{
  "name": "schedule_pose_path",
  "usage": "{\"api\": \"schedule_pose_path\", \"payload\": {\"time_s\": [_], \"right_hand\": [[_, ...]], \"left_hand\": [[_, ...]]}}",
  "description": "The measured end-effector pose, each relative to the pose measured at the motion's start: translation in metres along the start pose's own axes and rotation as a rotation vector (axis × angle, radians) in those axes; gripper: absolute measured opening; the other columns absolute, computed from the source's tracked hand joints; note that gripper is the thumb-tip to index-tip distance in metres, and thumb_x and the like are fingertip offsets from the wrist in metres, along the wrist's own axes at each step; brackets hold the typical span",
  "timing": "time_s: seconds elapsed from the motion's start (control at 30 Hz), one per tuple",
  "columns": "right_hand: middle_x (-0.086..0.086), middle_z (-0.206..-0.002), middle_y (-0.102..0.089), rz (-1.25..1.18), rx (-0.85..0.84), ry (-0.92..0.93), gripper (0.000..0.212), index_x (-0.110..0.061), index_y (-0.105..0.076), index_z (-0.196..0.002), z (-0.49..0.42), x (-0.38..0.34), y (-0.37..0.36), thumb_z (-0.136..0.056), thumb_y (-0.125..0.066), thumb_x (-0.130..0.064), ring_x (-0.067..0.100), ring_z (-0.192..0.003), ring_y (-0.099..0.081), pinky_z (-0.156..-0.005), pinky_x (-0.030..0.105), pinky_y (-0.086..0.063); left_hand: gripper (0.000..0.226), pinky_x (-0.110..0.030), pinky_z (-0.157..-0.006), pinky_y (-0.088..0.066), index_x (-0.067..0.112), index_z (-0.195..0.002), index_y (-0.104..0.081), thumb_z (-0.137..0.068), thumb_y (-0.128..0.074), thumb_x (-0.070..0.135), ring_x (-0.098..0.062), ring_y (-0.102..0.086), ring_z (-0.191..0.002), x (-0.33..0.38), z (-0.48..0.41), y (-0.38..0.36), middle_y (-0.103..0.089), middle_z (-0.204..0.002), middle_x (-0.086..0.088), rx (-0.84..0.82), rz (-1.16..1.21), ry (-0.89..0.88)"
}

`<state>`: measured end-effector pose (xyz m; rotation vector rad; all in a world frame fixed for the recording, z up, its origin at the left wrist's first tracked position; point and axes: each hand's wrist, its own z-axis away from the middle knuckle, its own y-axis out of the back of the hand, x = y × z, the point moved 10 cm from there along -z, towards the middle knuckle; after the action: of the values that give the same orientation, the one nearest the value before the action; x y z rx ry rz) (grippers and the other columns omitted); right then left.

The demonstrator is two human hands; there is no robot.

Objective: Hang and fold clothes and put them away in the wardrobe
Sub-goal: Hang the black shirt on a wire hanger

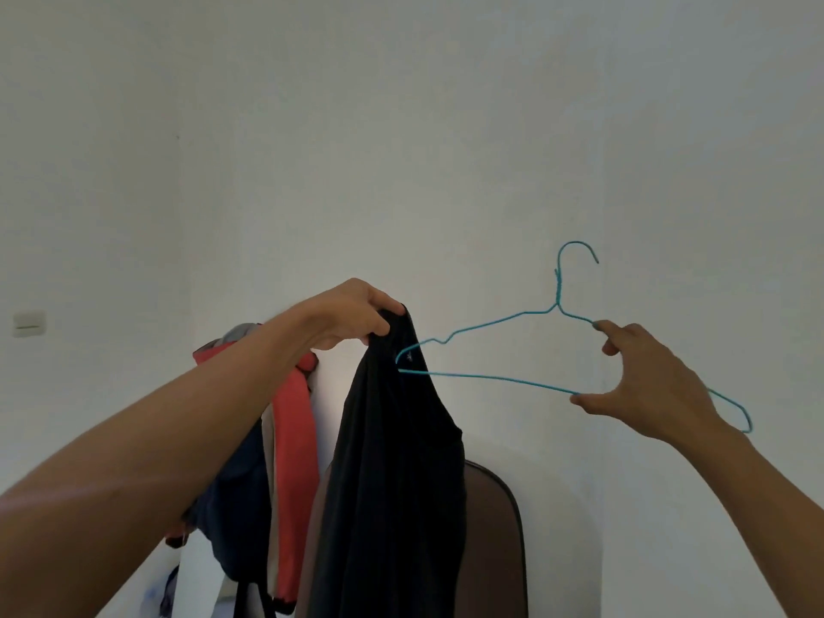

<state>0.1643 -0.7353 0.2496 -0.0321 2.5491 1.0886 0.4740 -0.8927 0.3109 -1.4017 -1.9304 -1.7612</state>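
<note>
A black garment [392, 461] hangs in the middle of the view, held up at its top edge by my left hand [352, 316], whose fingers grip the cloth. A blue wire hanger [499, 376] floats to the right of it, hook upward. Its left tip lies against the garment's upper part, and I cannot tell whether it is inside the cloth. My right hand [642, 381] pinches the hanger near its right shoulder, forefinger on the upper wire and thumb on the lower bar.
Behind the black garment a pile of clothes, with a red piece [292, 421] and a dark blue piece [236, 519], hangs near a brown chair back [495, 541]. White walls surround the scene, with a light switch [29, 323] at the left.
</note>
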Motion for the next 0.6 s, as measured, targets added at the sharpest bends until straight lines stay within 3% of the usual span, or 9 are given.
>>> {"api": "schedule_pose_path", "payload": {"time_s": [0.17,0.33,0.43,0.53,0.6], "right_hand": [[-0.003,-0.122,-0.049,0.143,0.126,0.105,0.105,-0.026,-0.033,-0.148,0.005,-0.052,0.008,-0.062,-0.084,-0.055,0.022,-0.102,-0.061,-0.069,0.032,-0.046],[-0.003,-0.116,-0.047,0.187,0.2,0.199,0.104,-0.025,-0.033,-0.148,0.007,-0.104,-0.003,-0.063,-0.078,-0.063,0.022,-0.093,-0.061,-0.061,0.029,-0.041],[-0.006,-0.114,-0.046,-0.024,0.171,0.14,0.105,-0.028,-0.032,-0.149,0.005,-0.105,-0.018,-0.063,-0.074,-0.07,0.018,-0.091,-0.06,-0.065,0.033,-0.051],[-0.008,-0.109,-0.048,-0.199,0.187,0.064,0.105,-0.031,-0.037,-0.149,0.004,-0.092,-0.018,-0.061,-0.072,-0.076,0.013,-0.094,-0.057,-0.07,0.033,-0.052],[-0.009,-0.104,-0.047,-0.26,0.194,0.031,0.102,-0.033,-0.039,-0.148,0.003,-0.085,-0.017,-0.061,-0.074,-0.074,0.01,-0.092,-0.053,-0.066,0.028,-0.046]], "left_hand": [[0.051,-0.026,-0.083,-0.056,0.019,-0.123,-0.069,-0.081,-0.056,-0.007,-0.028,-0.069,-0.101,0.027,-0.001,-0.014,-0.071,-0.116,-0.008,0.011,-0.066,-0.043],[0.05,-0.021,-0.066,-0.055,0.021,-0.123,-0.068,-0.082,-0.057,-0.005,-0.021,-0.069,-0.092,0.064,-0.001,-0.036,-0.071,-0.115,-0.005,0.036,0.003,-0.151],[0.061,-0.013,-0.058,-0.049,0.019,-0.137,-0.058,-0.083,-0.055,-0.01,-0.013,-0.064,-0.112,0.083,-0.002,-0.04,-0.066,-0.128,0.001,0.012,0.116,-0.238],[0.066,-0.017,-0.073,-0.055,0.023,-0.143,-0.05,-0.082,-0.064,0.0,-0.006,-0.057,-0.122,0.093,0.002,-0.038,-0.058,-0.138,0.006,0.032,-0.011,-0.377],[0.061,-0.026,-0.089,-0.056,0.027,-0.138,-0.053,-0.081,-0.074,0.018,-0.002,-0.057,-0.119,0.101,0.012,-0.028,-0.057,-0.136,0.01,0.166,-0.128,-0.505]]}}
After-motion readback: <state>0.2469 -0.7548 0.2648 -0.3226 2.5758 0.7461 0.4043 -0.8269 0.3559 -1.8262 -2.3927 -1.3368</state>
